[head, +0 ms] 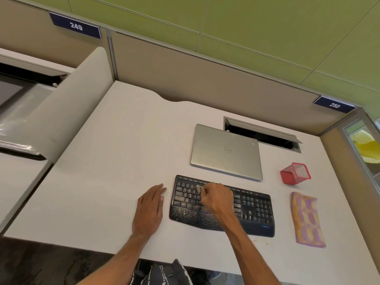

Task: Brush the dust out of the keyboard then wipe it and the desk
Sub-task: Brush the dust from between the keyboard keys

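Note:
A black keyboard (253, 208) lies on the white desk (115, 161), with pale dust specks over its left keys and palm rest. My right hand (218, 197) hovers over the keyboard's left half and grips a small pale brush (199, 188), whose tip touches the keys. My left hand (150, 208) rests flat on the desk just left of the keyboard, fingers straight. A folded pink and yellow cloth (307, 220) lies on the desk to the right of the keyboard.
A closed silver laptop (226, 151) sits behind the keyboard. A red mesh pen holder (296, 172) lies tipped at the right. An open cable hatch (261, 134) is behind the laptop. Partition walls bound the desk at the back and right.

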Demonstrator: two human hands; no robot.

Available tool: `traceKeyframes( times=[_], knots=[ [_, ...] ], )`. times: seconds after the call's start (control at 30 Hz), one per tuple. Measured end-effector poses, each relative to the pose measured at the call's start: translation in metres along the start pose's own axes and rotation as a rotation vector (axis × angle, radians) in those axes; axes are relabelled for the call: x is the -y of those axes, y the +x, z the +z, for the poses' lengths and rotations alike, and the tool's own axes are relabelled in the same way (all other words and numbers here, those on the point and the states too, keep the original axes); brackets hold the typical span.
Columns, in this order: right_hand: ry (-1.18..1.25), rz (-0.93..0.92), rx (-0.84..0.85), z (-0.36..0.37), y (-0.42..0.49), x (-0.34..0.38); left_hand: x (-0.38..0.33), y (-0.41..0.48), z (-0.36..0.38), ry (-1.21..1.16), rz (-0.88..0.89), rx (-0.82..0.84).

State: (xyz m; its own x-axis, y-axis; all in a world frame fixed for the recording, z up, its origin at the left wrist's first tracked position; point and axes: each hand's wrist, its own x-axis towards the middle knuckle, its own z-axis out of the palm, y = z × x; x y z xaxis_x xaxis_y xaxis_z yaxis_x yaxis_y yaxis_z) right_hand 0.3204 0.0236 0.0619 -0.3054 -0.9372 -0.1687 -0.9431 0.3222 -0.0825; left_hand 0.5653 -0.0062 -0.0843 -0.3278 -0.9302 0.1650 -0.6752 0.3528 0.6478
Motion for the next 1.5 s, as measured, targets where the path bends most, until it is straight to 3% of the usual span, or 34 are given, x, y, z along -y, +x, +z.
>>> traceKeyframes(
  times=[0.2,0.57,0.8,1.0,1.1,1.2,1.37,1.5],
  knots=[
    [-0.017,-0.122,0.155,0.003,-0.005,-0.008,0.001,-0.001,0.002,0.008,0.0,-0.001],
    [-0.008,-0.343,0.073,0.012,-0.001,0.015,-0.001,0.0,0.0,0.002,-0.001,-0.007],
    [0.156,-0.117,0.013,-0.001,0.001,0.007,0.0,-0.001,-0.001,-0.013,-0.005,-0.009],
    [0.24,-0.057,0.197,0.01,-0.002,0.016,0.001,-0.001,-0.001,-0.011,-0.013,0.001],
    [0.366,0.058,0.14,0.008,-0.001,0.017,0.001,-0.001,0.0,-0.016,-0.011,-0.006],
    [0.314,0.059,0.081,0.008,-0.001,0.019,0.001,-0.001,0.0,-0.018,-0.007,-0.009],
    [0.201,-0.019,0.2,0.011,0.0,0.026,0.001,-0.001,0.0,-0.022,-0.006,-0.015],
    [0.178,0.018,0.076,0.004,0.004,0.025,0.001,-0.001,0.0,-0.029,-0.007,-0.019]
  ],
)
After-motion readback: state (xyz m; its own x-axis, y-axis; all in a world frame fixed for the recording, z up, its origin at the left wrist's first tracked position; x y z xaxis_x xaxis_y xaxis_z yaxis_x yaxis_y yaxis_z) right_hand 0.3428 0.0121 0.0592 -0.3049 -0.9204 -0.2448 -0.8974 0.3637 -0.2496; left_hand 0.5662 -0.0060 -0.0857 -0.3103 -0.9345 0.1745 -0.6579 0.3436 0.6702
